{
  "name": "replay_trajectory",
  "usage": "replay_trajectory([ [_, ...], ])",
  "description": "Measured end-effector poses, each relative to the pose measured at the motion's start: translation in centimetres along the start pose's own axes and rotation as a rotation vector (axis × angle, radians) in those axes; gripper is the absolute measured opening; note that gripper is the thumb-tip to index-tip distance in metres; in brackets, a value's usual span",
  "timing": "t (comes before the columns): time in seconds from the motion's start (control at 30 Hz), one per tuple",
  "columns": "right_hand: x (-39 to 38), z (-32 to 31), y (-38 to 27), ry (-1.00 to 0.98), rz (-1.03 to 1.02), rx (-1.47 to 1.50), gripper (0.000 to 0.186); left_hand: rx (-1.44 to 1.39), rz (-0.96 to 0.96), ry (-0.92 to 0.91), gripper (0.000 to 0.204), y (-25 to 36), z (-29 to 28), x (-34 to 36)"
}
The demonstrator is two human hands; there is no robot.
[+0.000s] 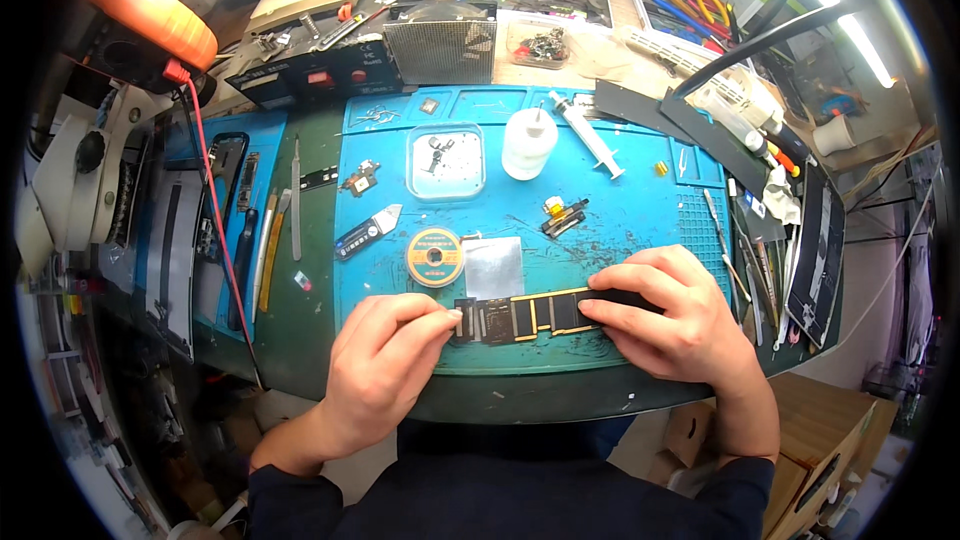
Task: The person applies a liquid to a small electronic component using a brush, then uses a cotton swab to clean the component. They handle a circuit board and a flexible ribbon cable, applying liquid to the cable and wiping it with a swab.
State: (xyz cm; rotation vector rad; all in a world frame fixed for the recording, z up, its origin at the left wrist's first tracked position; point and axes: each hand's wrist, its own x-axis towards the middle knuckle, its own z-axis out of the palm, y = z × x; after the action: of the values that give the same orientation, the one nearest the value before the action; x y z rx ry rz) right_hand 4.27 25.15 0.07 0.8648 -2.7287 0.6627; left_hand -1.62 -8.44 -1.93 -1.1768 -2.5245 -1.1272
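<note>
Between my two hands a long dark strip-shaped electronic part (497,320) with yellow edging lies low over the front of the blue work mat (390,340). The fingertips of my left hand (382,360) pinch its left end. My right hand (672,315) grips the right end, thumb below and fingers above, hiding part of it. Just behind the strip are a square silvery sheet (494,266) and a round orange-labelled spool (435,257). Farther back on the mat lies a small black part with yellow pieces (565,217).
A white bottle (529,143), a syringe (588,135) and a clear tray of small parts (446,162) stand at the back. Left are a blade-shaped tool (369,231), tweezers (296,200) and a red cable (212,190). Several slim tools (765,270) lie right, below a black bent arm (760,50).
</note>
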Motion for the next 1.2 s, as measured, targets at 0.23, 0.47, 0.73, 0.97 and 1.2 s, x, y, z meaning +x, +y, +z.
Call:
replay_trajectory([
  [0.23,0.3,0.19,0.05,0.014,0.018,0.038,0.042,-0.013,0.024,-0.061,0.042,-0.01,-0.24,0.0],
  [0.47,0.17,0.11,0.06,0.012,0.007,0.026,0.042,-0.03,0.0,-0.097,0.046,-0.05,-0.37,-0.09],
  [0.73,0.21,0.17,0.07,0.009,0.015,0.035,0.043,-0.005,0.035,-0.141,0.052,-0.24,-0.47,-0.34],
  [0.97,0.18,0.09,0.04,0.002,0.022,0.032,0.041,0.004,0.051,-0.153,0.052,-0.48,-0.4,-0.42],
  [1.2,0.19,0.1,0.06,0.005,0.023,0.035,0.041,0.112,0.144,-0.135,0.049,-0.37,-0.33,-0.31],
])
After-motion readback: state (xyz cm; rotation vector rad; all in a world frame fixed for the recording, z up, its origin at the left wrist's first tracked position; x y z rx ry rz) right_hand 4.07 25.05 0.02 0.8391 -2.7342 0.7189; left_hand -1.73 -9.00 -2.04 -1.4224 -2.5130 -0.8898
